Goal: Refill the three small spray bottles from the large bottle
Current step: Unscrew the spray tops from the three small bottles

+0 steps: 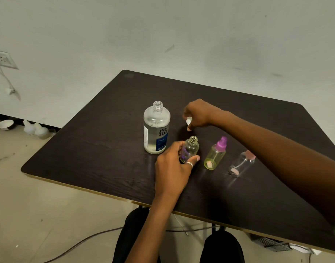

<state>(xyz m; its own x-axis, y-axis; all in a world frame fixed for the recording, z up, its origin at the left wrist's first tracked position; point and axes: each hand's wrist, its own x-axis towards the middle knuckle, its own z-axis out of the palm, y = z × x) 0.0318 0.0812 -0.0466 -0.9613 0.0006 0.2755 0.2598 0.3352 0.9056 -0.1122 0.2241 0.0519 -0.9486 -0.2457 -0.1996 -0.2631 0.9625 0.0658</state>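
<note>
Dark wood-grain table [106, 149] against pale scuffed wall [163, 25].

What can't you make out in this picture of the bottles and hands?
- Head view: the white piece in the right hand, mostly hidden by the fingers.
- Clear spray bottle: its top is covered by the right forearm.
- Open small bottle: its lower part is behind the left hand.
- Large bottle: its small print is unreadable.

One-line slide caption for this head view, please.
Left hand steadies an uncapped small bottle beside the open large bottle; right hand holds a white cap.
</note>
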